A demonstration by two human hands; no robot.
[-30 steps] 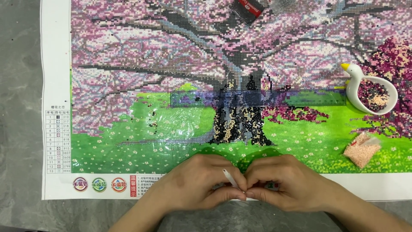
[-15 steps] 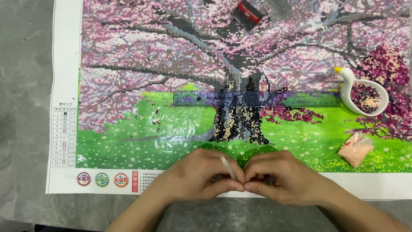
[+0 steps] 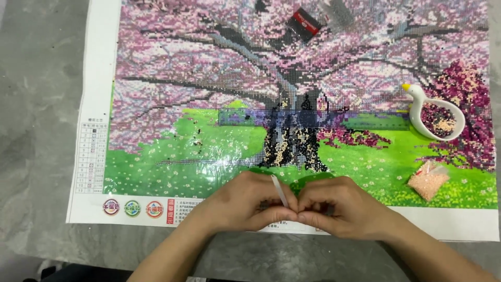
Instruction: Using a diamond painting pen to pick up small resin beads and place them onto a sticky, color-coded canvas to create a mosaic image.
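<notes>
both hands curled nearly closed, fingertips meeting at canvas bottom edge; left hand pinching white pen, right hand grip unclear.

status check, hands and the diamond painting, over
Left hand and right hand pressed together at canvas bottom edge. White pen in left hand. Green tray partly hidden under them. Bead dish, bead bag off right.
</notes>
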